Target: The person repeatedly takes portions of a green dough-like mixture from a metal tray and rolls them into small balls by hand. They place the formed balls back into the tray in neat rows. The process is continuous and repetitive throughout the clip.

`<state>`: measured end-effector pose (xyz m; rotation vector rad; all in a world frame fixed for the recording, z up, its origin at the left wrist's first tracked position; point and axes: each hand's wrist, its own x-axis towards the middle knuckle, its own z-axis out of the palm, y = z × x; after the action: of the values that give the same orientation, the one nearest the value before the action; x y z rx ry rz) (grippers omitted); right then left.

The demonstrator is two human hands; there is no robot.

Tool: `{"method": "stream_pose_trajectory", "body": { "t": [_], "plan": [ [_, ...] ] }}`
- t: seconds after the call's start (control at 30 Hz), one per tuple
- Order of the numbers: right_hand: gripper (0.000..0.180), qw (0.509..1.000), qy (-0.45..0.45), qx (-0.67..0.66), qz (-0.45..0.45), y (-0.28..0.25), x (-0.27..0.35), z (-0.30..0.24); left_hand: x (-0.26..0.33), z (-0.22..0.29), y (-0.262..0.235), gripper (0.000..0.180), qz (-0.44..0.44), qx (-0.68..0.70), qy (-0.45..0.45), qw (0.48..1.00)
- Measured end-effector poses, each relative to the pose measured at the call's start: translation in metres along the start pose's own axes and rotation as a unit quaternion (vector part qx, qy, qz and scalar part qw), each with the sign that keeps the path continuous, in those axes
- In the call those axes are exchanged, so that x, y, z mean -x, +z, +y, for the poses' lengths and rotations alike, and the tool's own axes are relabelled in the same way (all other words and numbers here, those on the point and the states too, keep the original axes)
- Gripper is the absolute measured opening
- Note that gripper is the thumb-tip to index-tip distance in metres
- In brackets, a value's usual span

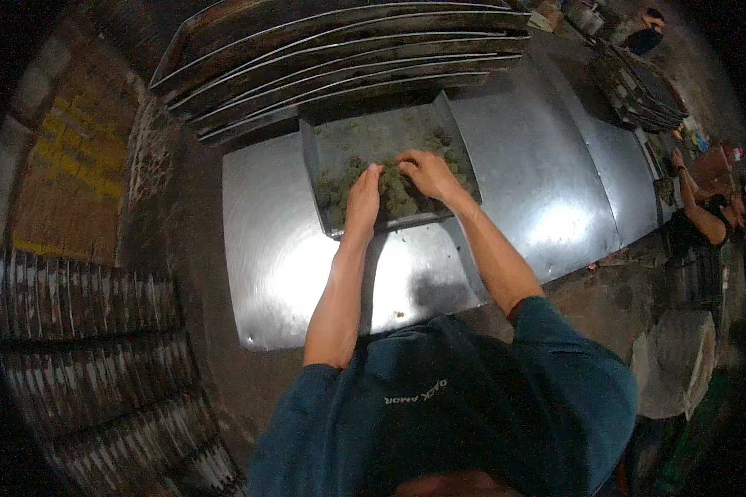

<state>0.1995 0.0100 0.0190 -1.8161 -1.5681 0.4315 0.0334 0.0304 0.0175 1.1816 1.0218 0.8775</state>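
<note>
1. We are holding our left hand (pixel 364 200) and right hand (pixel 428 175) slightly apart, mid-frame; whether either is gripping anything, we cannot tell.
2. Many greenish-brown lumps (pixel 401 200) are lying below them in one metal tray (pixel 381 126), centre.
3. At least four trays (pixel 348 51) are resting stacked, top of frame.

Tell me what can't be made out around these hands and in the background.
Head view: whether the right grip pinches any of the greenish lumps; its fingertips are too small and blurred.
Head view: the part of the tray behind the left grip, which covers it.
Head view: part of the metal table's near edge, hidden by the dark teal shirt.
Head view: what the co-worker's hand touches; too small and dim.
</note>
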Motion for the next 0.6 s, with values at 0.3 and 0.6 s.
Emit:
{"method": "stream_pose_trajectory", "body": {
  "t": [0.3,0.6],
  "plan": [
    [0.015,0.954,0.045,0.289,-0.071,0.036,-0.107,0.127,0.041,-0.004,-0.055,0.03,0.1,-0.033,0.024,0.994],
    [0.034,0.959,-0.168,0.214,-0.074,0.123,-0.189,0.071,0.118,0.002,-0.098,0.023,0.292,0.066,-0.048,0.953]
  ]
}}
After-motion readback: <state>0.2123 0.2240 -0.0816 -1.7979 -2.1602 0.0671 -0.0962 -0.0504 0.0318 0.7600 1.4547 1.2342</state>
